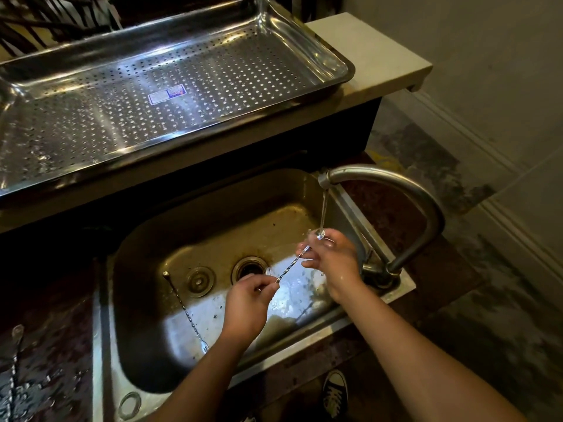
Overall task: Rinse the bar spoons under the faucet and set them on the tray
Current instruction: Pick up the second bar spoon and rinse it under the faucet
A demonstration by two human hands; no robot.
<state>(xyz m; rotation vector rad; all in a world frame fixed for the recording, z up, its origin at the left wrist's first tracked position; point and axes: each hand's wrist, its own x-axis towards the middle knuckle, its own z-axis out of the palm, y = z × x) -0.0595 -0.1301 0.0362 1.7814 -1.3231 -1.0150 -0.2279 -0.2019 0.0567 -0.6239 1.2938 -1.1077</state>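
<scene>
A twisted steel bar spoon (291,267) is held over the sink (146,303), slanting up to the right. My left hand (248,303) pinches its lower end. My right hand (330,258) holds its bowl end, where water runs onto it from the faucet (405,190). A second bar spoon (182,309) lies on the sink floor at the left, fork end toward me. Another spoon (15,354) rests on the wet counter at far left. The perforated steel tray (170,77) sits on the raised ledge behind the sink, with nothing in it.
The sink drain (250,268) and a loose round stopper (199,281) lie below the held spoon. The tiled wall (487,56) stands to the right of the ledge. A sneaker (335,391) shows on the floor below the counter edge.
</scene>
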